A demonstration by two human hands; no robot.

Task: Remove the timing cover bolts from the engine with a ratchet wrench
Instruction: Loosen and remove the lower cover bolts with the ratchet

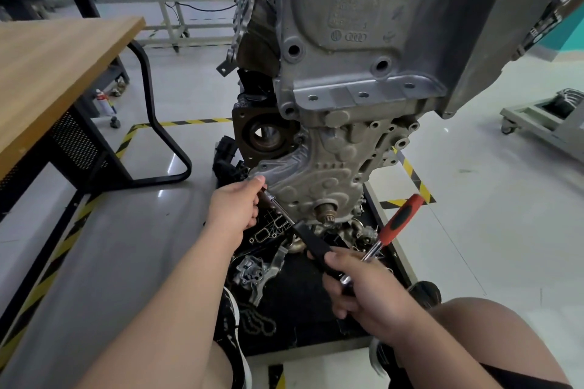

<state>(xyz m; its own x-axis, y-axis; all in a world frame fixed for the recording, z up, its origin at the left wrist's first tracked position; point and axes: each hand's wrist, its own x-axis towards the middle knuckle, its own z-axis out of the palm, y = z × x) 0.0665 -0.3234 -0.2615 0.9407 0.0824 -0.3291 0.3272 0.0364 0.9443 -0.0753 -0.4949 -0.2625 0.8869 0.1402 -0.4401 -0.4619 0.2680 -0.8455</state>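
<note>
Seating my ratchet wrench (311,241) at the timing cover's (319,174) edge; left hand (235,207) pinches it, right hand (363,287) grips handle; swing next.

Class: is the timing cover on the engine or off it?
On. The timing cover sits flush against the engine, with the crankshaft end poking through it.

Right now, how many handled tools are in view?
2. A black-handled driver runs from the right hand to the timing cover, steadied by the left hand; a red-handled ratchet wrench juts from the right hand. Others may hide among the parts below.
</note>
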